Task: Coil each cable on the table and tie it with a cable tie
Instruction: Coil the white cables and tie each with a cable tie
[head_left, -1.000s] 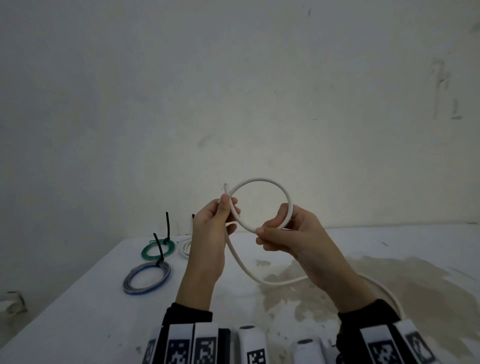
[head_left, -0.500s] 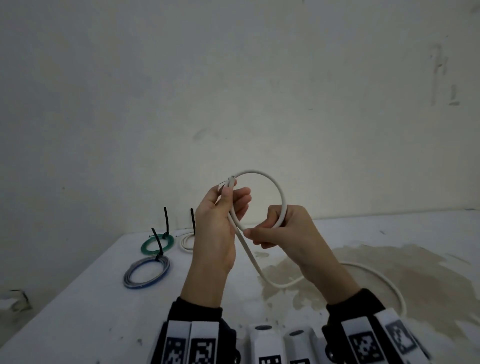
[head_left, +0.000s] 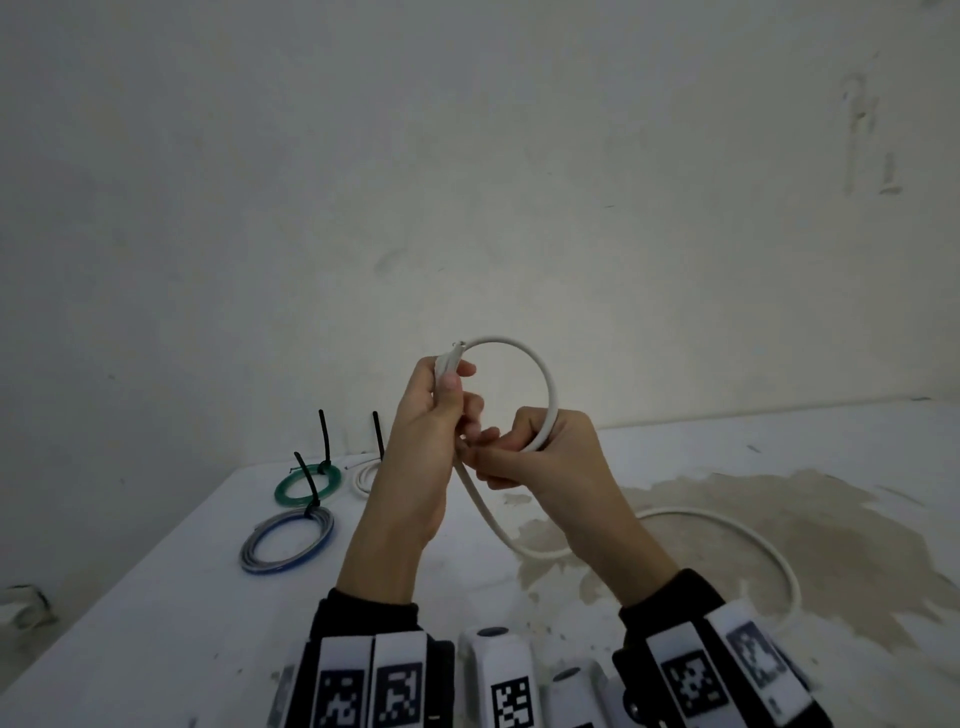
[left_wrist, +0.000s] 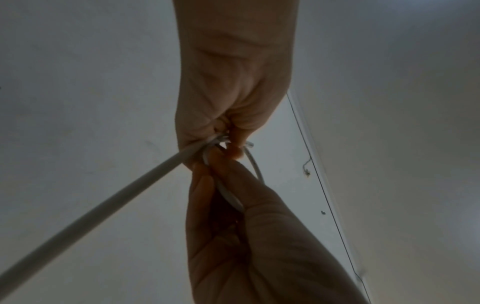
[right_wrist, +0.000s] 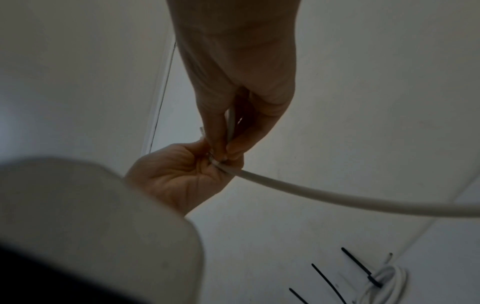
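Note:
I hold a thick white cable (head_left: 540, 364) up in the air as one loop. My left hand (head_left: 453, 400) pinches the cut cable end against the trailing strand, thumb on top. Fingers of my right hand (head_left: 493, 454) curl round the lower right of the loop, touching the left fingers. From the hands the cable drops to the white table (head_left: 156, 597) and curves away to the right. In the left wrist view the cable (left_wrist: 103, 199) runs out lower left from both hands. In the right wrist view my right hand (right_wrist: 228, 142) pinches the cable (right_wrist: 337, 197) beside the left hand (right_wrist: 182, 174).
Three tied coils lie at the table's far left: a green coil (head_left: 307, 483), a blue-grey coil (head_left: 285, 540) and a white coil (head_left: 363, 475) partly behind my left hand, each with a black tie tail sticking up. A brownish stain (head_left: 779, 519) covers the right side.
My hands have come together: the right hand brought the bottom of the loop over to the left fingers, and the left thumb now presses the cable end down. The loop is narrower.

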